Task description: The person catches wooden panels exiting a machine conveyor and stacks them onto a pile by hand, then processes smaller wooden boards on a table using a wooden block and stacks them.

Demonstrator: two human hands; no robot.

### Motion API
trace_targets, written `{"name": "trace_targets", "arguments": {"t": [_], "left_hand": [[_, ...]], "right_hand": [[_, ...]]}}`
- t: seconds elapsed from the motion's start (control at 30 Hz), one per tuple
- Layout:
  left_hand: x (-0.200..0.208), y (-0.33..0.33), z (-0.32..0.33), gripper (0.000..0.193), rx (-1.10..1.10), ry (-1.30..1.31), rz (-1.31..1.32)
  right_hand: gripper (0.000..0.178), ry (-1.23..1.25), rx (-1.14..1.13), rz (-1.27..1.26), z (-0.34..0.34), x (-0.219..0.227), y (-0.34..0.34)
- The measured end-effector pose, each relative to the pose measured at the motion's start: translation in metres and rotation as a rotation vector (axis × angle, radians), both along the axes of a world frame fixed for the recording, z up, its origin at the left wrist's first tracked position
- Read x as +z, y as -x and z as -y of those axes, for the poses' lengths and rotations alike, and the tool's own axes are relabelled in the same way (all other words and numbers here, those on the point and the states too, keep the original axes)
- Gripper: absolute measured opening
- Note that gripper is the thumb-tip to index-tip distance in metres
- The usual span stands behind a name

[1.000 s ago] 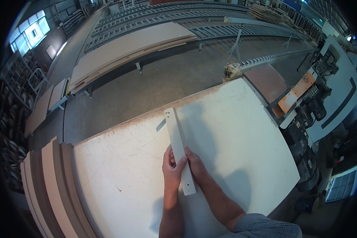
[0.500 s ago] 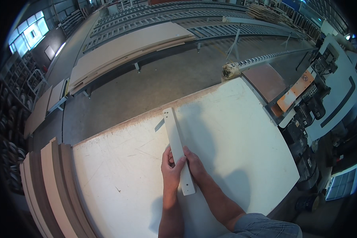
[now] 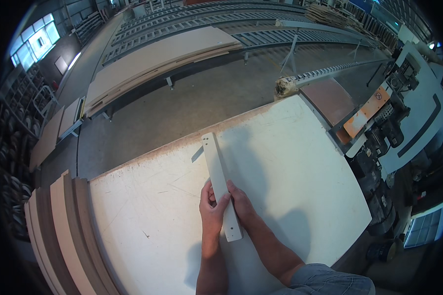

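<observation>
A long narrow white board strip (image 3: 215,167) with small drilled holes at both ends is held between my two hands above the white worktable (image 3: 300,172). My left hand (image 3: 213,202) closes on its left edge, the thumb lying on the top face. On the opposite edge my right hand (image 3: 241,200) grips the strip, fingers pressed to its side. The strip's far end points toward the table's far edge, and its near end lies between my forearms. Beside its far end, a small flat grey piece (image 3: 197,154) sticks out to the left; part of it is hidden behind the strip.
Stacked boards (image 3: 64,226) stand along the table's left side. To the right is a machine (image 3: 379,123) with an orange plate and dark motors. Beyond the table, large brown panels (image 3: 157,59) lie on roller conveyors (image 3: 300,38).
</observation>
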State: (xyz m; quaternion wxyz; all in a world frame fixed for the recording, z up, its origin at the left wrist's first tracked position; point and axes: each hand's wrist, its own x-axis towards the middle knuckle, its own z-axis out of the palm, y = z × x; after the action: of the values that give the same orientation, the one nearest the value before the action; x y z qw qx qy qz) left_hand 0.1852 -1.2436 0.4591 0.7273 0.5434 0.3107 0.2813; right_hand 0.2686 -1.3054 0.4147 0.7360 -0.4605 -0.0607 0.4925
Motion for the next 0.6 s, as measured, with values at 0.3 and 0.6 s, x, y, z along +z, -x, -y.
{"name": "trace_targets", "arguments": {"t": [0.3,0.6], "left_hand": [[-0.0015,0.0000,0.0001,0.053,-0.015,0.000,0.023],[0.0021,-0.0005,0.0002,0.055,-0.009,0.008,0.013]], "right_hand": [[0.045,0.010,-0.020,0.033,0.0000,-0.0015,-0.0001],[0.045,0.007,0.010,0.049,0.0007,0.0017,-0.0001]]}}
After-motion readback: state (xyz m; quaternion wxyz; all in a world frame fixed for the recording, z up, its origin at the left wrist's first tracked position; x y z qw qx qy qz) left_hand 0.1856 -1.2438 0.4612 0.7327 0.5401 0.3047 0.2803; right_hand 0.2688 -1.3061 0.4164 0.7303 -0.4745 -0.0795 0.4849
